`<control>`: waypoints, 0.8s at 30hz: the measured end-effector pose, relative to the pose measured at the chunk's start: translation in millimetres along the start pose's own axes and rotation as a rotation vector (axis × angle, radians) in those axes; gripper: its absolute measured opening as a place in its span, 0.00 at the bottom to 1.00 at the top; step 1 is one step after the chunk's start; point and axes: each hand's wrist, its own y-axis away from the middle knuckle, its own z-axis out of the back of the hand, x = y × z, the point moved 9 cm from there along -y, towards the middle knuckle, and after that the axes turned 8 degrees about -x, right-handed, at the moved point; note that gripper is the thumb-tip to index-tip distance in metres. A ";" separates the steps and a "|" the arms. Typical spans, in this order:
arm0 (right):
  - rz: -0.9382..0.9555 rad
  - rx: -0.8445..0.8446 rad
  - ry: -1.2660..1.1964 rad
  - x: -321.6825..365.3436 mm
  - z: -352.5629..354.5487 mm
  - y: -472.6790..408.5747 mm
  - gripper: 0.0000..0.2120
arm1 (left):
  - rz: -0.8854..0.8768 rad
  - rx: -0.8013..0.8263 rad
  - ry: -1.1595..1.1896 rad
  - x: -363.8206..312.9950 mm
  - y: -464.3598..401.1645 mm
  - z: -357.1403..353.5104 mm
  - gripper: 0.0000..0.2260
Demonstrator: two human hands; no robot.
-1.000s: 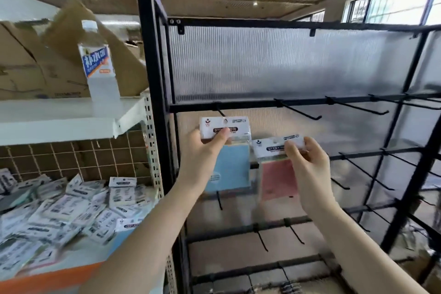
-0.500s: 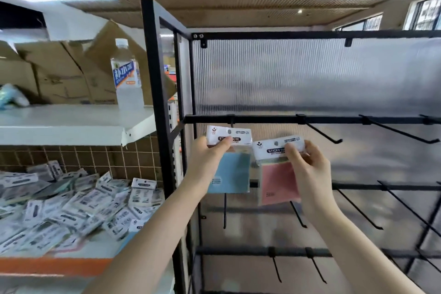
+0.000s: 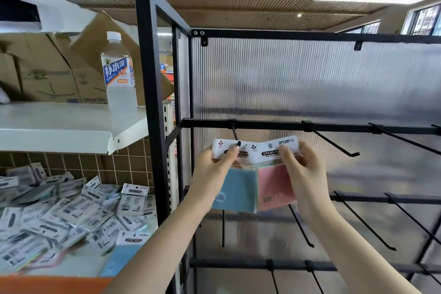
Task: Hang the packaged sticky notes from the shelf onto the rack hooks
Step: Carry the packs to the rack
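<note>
Pinching the blue pack (image 3: 235,188) with my left hand (image 3: 214,169) and the pink pack (image 3: 274,186) with my right hand (image 3: 307,174), I raised their header holes toward the hook (image 3: 235,132) at centre frame.

Left hand (image 3: 216,164): bare — no glove, ring or other covering visible.
Right hand (image 3: 304,169): bare — no glove or ring visible.
Left forearm (image 3: 157,246): uncovered along the whole visible length, from wrist to lower frame edge; no sleeve or cuff in view.
Right forearm (image 3: 353,243): uncovered along the whole visible length; no sleeve or cuff in view.
Wrists: no watch, band or bracelet on either side.
Fingernails: short, rounded, unpainted where they can be made out on the thumbs.
Markings: none distinguishable on either limb.
</note>
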 end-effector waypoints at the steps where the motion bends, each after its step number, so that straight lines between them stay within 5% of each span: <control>1: -0.005 -0.002 0.000 -1.9 -1.0 -1.3 0.06 | 0.005 0.011 0.006 2.0 -1.6 -0.7 0.11; 12: -0.040 -0.026 0.001 -17.2 -7.6 -21.8 0.07 | 0.125 -0.128 -0.028 45.4 -36.1 -0.5 0.09; 24: -0.070 -0.001 0.087 -36.2 -1.3 -36.1 0.07 | 0.072 -0.248 -0.104 52.6 -99.5 -15.4 0.22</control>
